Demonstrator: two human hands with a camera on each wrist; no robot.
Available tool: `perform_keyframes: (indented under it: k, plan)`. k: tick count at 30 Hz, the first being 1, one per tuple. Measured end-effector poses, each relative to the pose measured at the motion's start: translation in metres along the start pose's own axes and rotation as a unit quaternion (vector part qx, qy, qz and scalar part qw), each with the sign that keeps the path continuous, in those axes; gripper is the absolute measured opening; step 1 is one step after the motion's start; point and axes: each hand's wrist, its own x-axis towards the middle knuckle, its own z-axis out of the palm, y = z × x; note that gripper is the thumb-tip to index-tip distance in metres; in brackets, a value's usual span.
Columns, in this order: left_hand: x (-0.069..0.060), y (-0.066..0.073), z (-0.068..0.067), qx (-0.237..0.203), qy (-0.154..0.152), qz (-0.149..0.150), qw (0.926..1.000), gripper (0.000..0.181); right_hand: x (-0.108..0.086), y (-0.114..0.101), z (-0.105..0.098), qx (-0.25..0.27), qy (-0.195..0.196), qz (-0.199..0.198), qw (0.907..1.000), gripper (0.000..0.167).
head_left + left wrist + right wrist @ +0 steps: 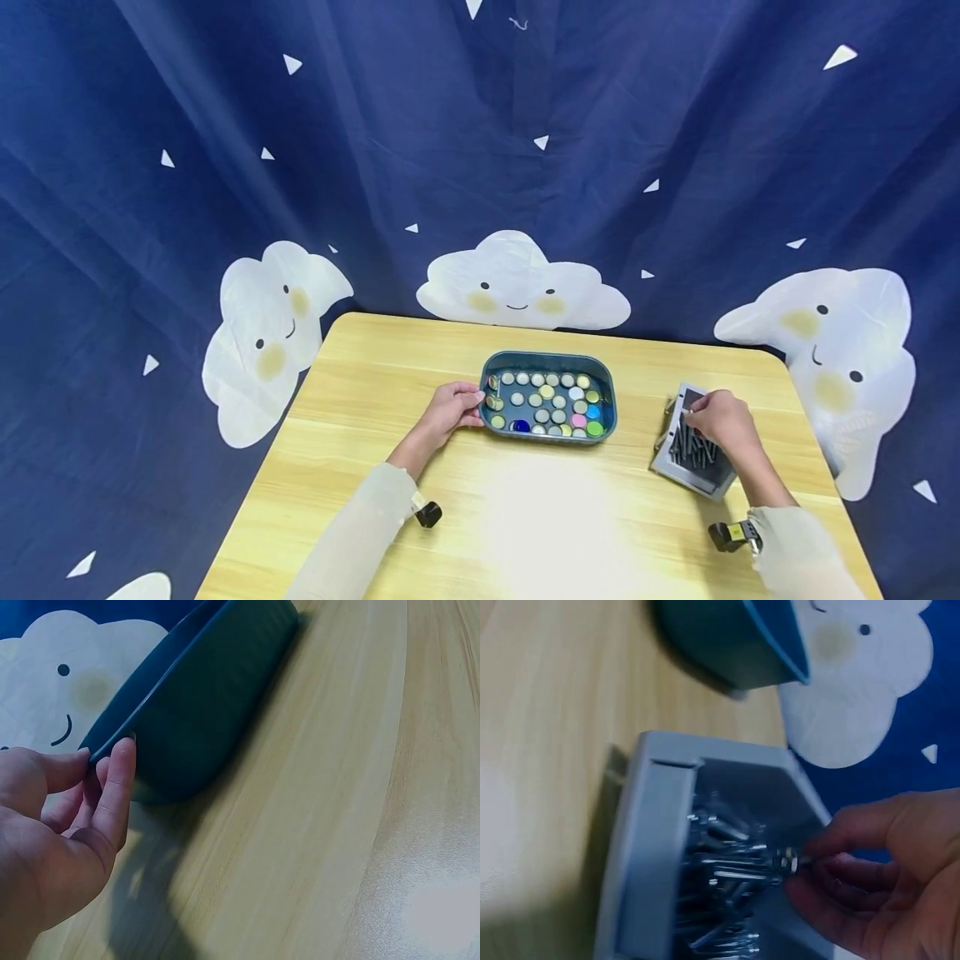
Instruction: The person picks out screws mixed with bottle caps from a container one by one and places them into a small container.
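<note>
My left hand [448, 408] pinches the left rim of a dark blue-green rectangular container [547, 361] with rounded corners. In the left wrist view, the thumb lies on the rim and the fingers press the outer wall. Inside sit many small round pieces like bottle caps [558, 402], mostly silvery, some yellow, blue, pink and green. To the right, my right hand [724, 417] is over a grey box [649, 855] holding a pile of metal screws [724, 874]. Thumb and finger pinch the shiny end of one screw [786, 860]; the fingers partly hide it.
Both containers stand on a light wooden table [405, 350], the grey box tilted at an angle near the right edge. Behind the table hangs a dark blue curtain [450, 150] with white clouds. A black wrist camera [429, 513] is strapped to the left sleeve.
</note>
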Motion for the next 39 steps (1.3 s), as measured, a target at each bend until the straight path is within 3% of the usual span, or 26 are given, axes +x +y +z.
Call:
perform_keyframes:
  k: [6, 15, 22, 27, 34, 39]
  plan:
    - [-0.002, 0.003, 0.001, 0.001, -0.005, -0.002, 1.0, 0.037, 0.004, 0.009, 0.015, -0.059, 0.041, -0.03, 0.9969, 0.015]
    - [-0.003, 0.003, -0.001, 0.0, -0.006, -0.003, 1.0, 0.035, 0.005, 0.013, 0.022, -0.067, 0.06, -0.034, 0.9953, 0.011]
    - [-0.004, 0.003, -0.001, 0.001, -0.007, 0.001, 1.0, 0.033, 0.001, 0.006, 0.012, -0.057, 0.054, -0.019, 0.9967, 0.015]
    - [-0.006, 0.004, 0.001, 0.001, -0.005, 0.003, 1.0, 0.033, -0.005, -0.008, 0.004, -0.036, 0.094, -0.026, 0.9946, 0.019]
    - [-0.005, 0.002, 0.002, -0.001, -0.001, -0.001, 1.0, 0.031, -0.008, -0.046, 0.002, 0.016, 0.165, -0.081, 0.9828, 0.022]
    - [-0.003, 0.002, 0.001, -0.006, -0.002, -0.002, 1.0, 0.032, -0.004, -0.084, 0.006, 0.061, 0.149, -0.14, 0.9769, 0.021]
